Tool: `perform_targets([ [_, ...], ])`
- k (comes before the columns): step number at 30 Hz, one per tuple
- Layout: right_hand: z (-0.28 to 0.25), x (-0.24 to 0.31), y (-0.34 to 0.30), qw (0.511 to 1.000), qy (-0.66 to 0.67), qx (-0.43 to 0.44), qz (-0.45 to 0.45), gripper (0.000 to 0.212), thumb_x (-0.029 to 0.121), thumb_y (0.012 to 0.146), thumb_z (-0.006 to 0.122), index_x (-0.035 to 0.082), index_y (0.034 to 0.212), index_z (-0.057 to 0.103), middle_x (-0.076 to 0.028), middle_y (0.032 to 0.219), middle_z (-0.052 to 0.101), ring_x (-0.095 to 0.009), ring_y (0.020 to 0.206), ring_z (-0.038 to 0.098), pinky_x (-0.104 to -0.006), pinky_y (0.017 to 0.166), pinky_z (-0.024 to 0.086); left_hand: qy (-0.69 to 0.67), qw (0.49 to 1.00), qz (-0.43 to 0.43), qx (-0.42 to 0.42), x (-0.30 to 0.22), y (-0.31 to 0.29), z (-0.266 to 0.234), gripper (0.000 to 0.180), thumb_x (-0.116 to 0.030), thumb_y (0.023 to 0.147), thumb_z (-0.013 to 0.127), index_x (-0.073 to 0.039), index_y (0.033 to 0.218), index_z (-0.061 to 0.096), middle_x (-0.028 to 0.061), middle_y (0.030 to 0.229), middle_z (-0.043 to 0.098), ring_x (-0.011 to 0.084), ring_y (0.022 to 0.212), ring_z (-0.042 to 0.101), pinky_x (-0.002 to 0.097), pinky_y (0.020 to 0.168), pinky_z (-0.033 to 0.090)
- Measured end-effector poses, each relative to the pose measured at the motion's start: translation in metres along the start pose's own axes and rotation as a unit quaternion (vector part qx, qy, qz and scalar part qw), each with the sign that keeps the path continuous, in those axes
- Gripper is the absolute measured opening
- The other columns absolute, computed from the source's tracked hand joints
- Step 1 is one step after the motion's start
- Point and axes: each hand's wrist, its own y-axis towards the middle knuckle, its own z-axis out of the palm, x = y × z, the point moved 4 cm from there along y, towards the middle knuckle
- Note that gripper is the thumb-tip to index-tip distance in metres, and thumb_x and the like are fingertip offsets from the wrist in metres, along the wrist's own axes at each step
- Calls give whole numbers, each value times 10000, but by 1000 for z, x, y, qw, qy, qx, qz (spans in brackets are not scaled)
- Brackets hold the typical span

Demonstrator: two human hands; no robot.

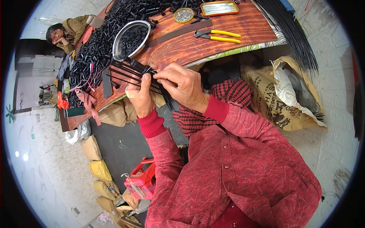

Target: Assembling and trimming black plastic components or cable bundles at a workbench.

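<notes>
My left hand (141, 95), with a pale bandage or tape near the base of the thumb, is closed around a bundle of thin black rods (125, 71). The rods fan out on both sides of its fingers, above the table's near edge. Close beside it, my right hand (184, 85) has thumb and forefinger pinched at the bundle's right end. A thin shiny wire or pin (155, 70) shows by those fingertips. Where it enters the black pieces is too small to make out.
On the wooden table (178, 47) are yellow-handled pincers (224, 36), an oval metal bowl (115, 45) of black rings, a heap of black tubes (89, 57), a tray of pins (219, 8) and a round dish (183, 15). A sack (262, 91) stands right; another person (74, 32) sits far left.
</notes>
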Motion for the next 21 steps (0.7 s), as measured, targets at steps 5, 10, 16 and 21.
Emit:
perform_targets([
  [5,-1,-1,-1,999,-31,10,-2,169,45,728,737,123,877,719,-30,804,644,-221,687,660,-310,577,515,26,999,24,-20,-10,-1,7,342,-48,887,654,61,1199,569,134,1082,661,197,955,640,315,875,505],
  [10,1,2,-5,999,35,33,-1,167,6,735,718,96,876,712,-41,802,619,-190,706,646,-284,589,504,0,999,48,-2,-11,-8,0,407,-59,865,683,66,1228,545,138,1098,648,217,960,645,330,880,508],
  [16,-6,-10,-5,947,222,114,200,136,53,862,667,-8,974,620,-16,903,584,-63,750,558,-206,680,465,-32,998,55,13,-21,-12,4,448,-95,845,715,66,1221,532,152,1017,665,213,917,646,321,848,513],
  [21,10,-23,-19,883,341,163,277,141,137,908,656,8,951,617,13,882,585,-25,780,534,-190,690,453,-71,995,45,57,-16,-17,-4,461,-132,829,734,62,1199,538,153,976,667,216,906,640,319,854,504],
])
